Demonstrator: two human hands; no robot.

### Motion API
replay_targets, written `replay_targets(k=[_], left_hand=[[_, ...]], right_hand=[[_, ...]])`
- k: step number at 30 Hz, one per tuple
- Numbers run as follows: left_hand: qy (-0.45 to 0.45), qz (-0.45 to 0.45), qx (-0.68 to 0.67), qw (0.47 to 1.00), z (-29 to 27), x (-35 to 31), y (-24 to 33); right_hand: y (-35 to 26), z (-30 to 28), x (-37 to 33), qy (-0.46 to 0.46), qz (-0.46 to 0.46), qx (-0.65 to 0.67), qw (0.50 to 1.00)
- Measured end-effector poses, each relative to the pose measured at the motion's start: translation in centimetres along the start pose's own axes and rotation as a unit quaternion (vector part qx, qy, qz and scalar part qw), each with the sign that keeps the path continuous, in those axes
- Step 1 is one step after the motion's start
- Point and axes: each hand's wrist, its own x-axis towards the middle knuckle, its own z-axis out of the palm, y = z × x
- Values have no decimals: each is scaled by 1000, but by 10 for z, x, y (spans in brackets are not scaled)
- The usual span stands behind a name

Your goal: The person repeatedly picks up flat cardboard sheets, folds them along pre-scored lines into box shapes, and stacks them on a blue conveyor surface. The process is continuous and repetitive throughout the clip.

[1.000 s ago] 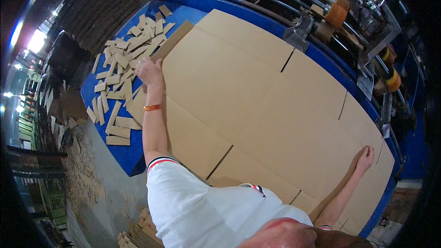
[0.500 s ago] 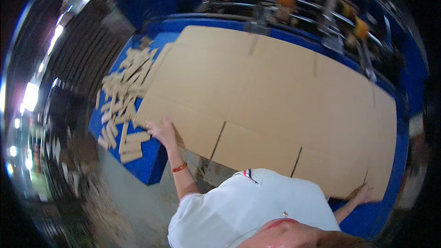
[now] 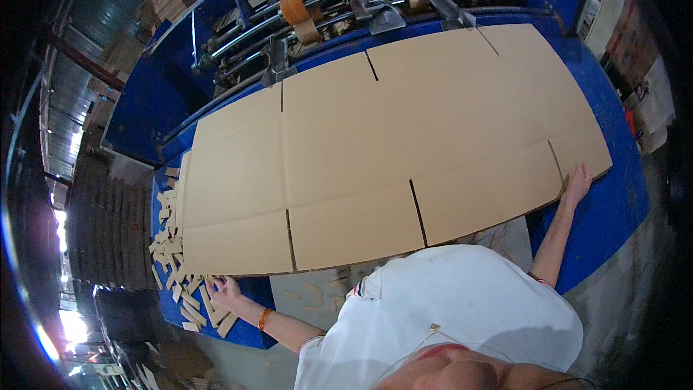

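A large flat brown cardboard sheet (image 3: 346, 148), slotted along its near and far edges, lies in front of me on a blue machine table. My left hand (image 3: 224, 291) is at the near left corner, its fingers curled at the sheet's edge and partly under it. At the near right corner my right hand (image 3: 577, 184) grips the edge, fingers over the top beside a slot; its thumb is hidden. Small cardboard offcuts (image 3: 173, 247) lie in a heap by the left end, next to my left hand. The sheet covers some of them.
Beyond the sheet stands a blue machine (image 3: 144, 119) with metal rods, orange rollers (image 3: 294, 9) and metal guide plates (image 3: 386, 20) close to the far edge. Dark stacked sheets (image 3: 108, 220) rise at the left. More scraps lie on the grey floor (image 3: 310, 292) below.
My view has turned, so the sheet now slants up to the right. Its left end covers more of the offcuts. Both hands stay at the near corners, and the far slots show more plainly.
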Motion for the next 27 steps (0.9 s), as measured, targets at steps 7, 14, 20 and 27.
replay_targets(k=[7,14,20,27], left_hand=[[-193,22,254,947,63,-71,7],[-277,219,565,745,115,-107,-9],[-336,192,551,739,129,-117,-63],[-348,195,518,757,141,-122,-89]], right_hand=[[-48,-14,11,70,130,307,940],[21,-44,69,-92,310,449,833],[-76,-60,-29,-12,178,402,898],[-194,-31,-147,-29,-275,81,958]])
